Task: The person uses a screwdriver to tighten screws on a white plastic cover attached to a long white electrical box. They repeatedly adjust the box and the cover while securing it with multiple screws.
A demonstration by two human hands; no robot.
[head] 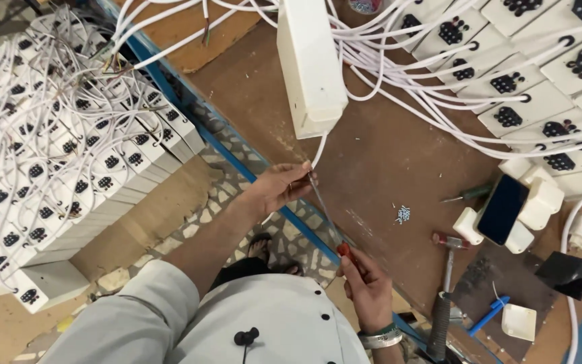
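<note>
1. Fingers of the left hand [279, 186] are pinching the white cable [318, 149] where it is leaving the lower end of the long white socket box [310, 61]; the fingertips are pressed together around the wire, right above the bench edge.
2. The right hand [366, 286] is closing around the red handle of a screwdriver [327, 214], whose thin shaft is slanting up and left until its tip is meeting the left fingertips at the cable.
3. The blue bench edge [237, 162] is running diagonally from upper left to lower right, and both hands are working directly over it, with the wooden benchtop [385, 155] on one side and the speckled floor [223, 195] on the other.
4. Open brown surface is lying just right of the hands; only a small heap of screws [403, 215] is sitting in it.
5. Farther right, room is tightening: a hammer [442, 296], a dark phone [502, 209] resting on small white plug parts, and a green-handled screwdriver [469, 194] are crowding the bench.
6. Finished white socket boxes [540, 101] with tangled cables are filling the upper right corner.
7. Left of the edge, stacked socket boxes [55, 168] are standing in packed rows, leaving a narrow strip of floor beside the person.
</note>
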